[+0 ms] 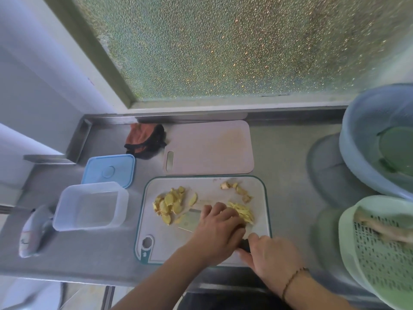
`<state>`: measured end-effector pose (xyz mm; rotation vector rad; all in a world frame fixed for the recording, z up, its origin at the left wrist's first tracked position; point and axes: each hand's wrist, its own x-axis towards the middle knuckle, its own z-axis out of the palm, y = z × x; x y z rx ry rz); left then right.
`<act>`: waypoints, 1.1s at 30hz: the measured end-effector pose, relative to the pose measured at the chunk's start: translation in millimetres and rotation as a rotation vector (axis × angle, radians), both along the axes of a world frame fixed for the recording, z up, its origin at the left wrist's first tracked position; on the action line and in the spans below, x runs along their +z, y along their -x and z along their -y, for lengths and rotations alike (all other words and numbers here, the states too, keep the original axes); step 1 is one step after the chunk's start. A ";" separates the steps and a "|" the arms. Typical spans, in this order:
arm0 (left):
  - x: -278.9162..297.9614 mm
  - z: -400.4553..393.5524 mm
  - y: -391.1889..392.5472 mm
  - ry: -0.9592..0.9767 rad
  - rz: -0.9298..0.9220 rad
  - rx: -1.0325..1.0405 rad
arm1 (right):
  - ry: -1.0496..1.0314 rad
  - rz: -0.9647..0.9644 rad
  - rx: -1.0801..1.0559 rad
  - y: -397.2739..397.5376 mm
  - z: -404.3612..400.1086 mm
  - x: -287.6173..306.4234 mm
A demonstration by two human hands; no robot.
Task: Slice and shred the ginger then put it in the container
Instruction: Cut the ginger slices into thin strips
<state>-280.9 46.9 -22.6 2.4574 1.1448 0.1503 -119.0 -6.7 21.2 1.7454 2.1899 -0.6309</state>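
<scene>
currently listed: knife [190,220] handle gripped by right hand [270,258]; left hand [218,229] curled, pressed over shredded ginger [242,212] on cutting board [156,249]; ginger slices [168,203] piled left; container [89,206] far left.

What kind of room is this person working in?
Most likely a kitchen: a steel counter under a frosted window, a cutting board with sliced ginger, and a green colander at the side.
</scene>
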 end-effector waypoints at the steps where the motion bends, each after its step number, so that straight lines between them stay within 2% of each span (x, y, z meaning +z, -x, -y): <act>1: -0.4 0.4 -2.1 0.022 -0.064 -0.004 | 0.005 0.007 0.014 -0.3 -0.3 1.3; 4: 1.7 0.6 -6.3 0.034 -0.096 -0.016 | 0.011 0.016 0.040 -0.6 -0.2 1.5; 7: 5.4 -3.6 6.3 0.049 0.142 0.137 | 0.064 -0.012 -0.009 -4.0 -1.4 -4.9; 9: 1.9 -13.1 30.2 -0.119 0.334 0.308 | 0.094 -0.063 -0.078 -7.6 -3.3 -8.0; 11: -6.1 -26.8 62.7 -0.277 0.421 0.524 | 0.110 -0.149 -0.189 -13.2 -5.1 -12.0; 13: -11.7 -40.2 90.4 -0.347 0.385 0.701 | 0.155 -0.291 -0.325 -14.9 -8.2 -12.3; 14: -15.3 -45.4 99.0 -0.365 0.318 0.727 | 0.184 -0.367 -0.382 -13.8 -9.8 -12.4; 16: -21.5 -50.7 107.1 -0.373 0.189 0.618 | 0.228 -0.512 -0.503 -9.1 -12.2 -11.6; 18: -27.7 -48.8 109.9 -0.339 0.087 0.415 | 0.332 -0.690 -0.692 -3.5 -12.2 -9.9; 20: -30.6 -43.0 114.7 -0.310 -0.028 0.264 | 0.464 -0.772 -0.800 1.4 -12.2 -8.8; 24: -36.4 -28.2 118.4 -0.321 -0.119 0.181 | 0.445 -0.736 -0.734 3.3 -12.7 -10.9; 28: -41.4 -18.0 113.3 -0.383 -0.054 0.240 | 0.402 -0.686 -0.713 6.6 -11.5 -12.9; 30: -41.9 -10.9 107.7 -0.302 0.086 0.308 | 0.401 -0.685 -0.714 6.2 -11.8 -13.0; 33: -29.5 6.3 85.4 0.098 0.413 0.672 | 0.379 -0.674 -0.698 5.6 -11.7 -13.9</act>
